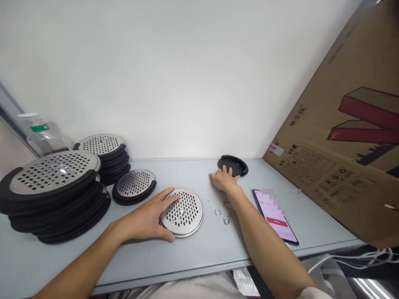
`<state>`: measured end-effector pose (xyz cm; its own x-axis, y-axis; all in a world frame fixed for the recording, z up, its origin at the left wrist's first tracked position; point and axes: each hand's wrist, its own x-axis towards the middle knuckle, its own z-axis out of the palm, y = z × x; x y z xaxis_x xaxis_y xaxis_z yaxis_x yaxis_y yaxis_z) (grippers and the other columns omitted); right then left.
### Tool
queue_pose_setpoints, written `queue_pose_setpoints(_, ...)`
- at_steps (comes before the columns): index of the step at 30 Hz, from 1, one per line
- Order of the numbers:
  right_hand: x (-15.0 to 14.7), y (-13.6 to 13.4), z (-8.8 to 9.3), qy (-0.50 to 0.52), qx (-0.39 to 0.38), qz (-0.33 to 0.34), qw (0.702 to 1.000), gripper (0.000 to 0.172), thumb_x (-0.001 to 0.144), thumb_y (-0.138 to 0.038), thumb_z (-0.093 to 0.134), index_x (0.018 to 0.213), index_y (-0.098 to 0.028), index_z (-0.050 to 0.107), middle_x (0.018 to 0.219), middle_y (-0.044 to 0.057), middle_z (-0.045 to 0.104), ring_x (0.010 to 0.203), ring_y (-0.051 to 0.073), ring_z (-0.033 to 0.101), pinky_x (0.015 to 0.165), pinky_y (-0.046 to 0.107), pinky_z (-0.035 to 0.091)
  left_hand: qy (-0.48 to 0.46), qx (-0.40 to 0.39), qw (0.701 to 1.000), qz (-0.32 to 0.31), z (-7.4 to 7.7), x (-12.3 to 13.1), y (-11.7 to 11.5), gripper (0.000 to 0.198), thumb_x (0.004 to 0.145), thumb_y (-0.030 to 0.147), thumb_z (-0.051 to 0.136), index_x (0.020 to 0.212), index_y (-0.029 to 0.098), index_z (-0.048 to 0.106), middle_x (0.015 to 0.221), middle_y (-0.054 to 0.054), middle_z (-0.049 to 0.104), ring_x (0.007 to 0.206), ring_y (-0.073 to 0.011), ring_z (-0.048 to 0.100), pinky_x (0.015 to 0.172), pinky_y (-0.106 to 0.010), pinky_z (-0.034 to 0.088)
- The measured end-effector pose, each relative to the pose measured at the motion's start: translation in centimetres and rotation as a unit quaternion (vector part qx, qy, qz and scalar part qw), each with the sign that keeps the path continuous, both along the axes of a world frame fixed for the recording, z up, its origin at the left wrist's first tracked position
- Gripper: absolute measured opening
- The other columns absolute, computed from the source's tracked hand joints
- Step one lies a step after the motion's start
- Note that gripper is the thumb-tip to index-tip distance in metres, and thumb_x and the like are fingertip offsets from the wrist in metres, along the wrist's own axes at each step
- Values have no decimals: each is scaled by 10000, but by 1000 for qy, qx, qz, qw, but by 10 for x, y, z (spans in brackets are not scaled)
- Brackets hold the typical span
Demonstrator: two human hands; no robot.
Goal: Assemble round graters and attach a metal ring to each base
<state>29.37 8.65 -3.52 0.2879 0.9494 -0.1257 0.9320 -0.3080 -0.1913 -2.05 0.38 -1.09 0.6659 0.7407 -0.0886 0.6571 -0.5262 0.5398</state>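
My left hand [149, 218] lies on the left edge of a round perforated metal disc [183, 211] that sits flat on the grey table; fingers and thumb curl round its rim. My right hand [225, 179] reaches forward, fingers stretched out, fingertips touching the near edge of a black round rubber ring [232, 165] at the back of the table. Nothing is in that hand.
Stacks of black-rimmed metal discs [54, 189] stand at the left, with further ones behind [102, 151] and a low one [135, 185] beside. Small metal rings [217, 212] and a phone [276, 214] lie near my right arm. A cardboard box [346, 133] leans at right. A plastic jar [40, 133] stands far left.
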Motion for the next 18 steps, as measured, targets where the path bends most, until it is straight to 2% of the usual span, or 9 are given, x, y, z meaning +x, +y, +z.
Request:
queue_pose_setpoints(6,-2,-13,4,-12,36,36,999,545,981,-412,236,1356,-100,481,1494,229,297,1392,390,207,1038,719,149,10,-4,1000,3,2,1,-1,1041,600,617,769,1487,360,288,1613,-15,123,1451,-339,198,1170,-463,249)
queue_pose_setpoints(8,-4,-20,3,-5,37,62,997,514,975,-412,271,1295,-110,537,1424,234,396,1349,373,288,1043,693,186,12,-4,1000,4,3,1,-1,1041,603,618,767,1488,360,283,1615,-16,113,1452,-335,196,1169,-460,250)
queue_pose_setpoints(10,-5,-23,3,0,38,70,997,498,965,-421,311,1303,-125,527,1392,231,431,1325,371,324,1040,691,192,12,-5,1000,3,2,1,-1,1040,608,618,765,1490,358,279,1615,-17,108,1453,-330,194,1169,-457,249)
queue_pose_setpoints(14,0,-11,4,3,45,12,999,577,955,-452,323,1439,-137,345,1497,236,266,1385,414,199,1011,723,184,6,-6,1000,1,0,0,0,1051,603,616,768,1493,346,278,1616,-25,109,1455,-331,187,1172,-456,240)
queue_pose_setpoints(18,13,16,17,7,42,-54,998,507,943,-459,363,1350,-176,469,1434,207,361,1355,407,265,1015,695,203,-2,-3,1000,4,-1,0,1,1034,613,593,769,1492,335,288,1616,-29,110,1453,-334,192,1173,-445,238)
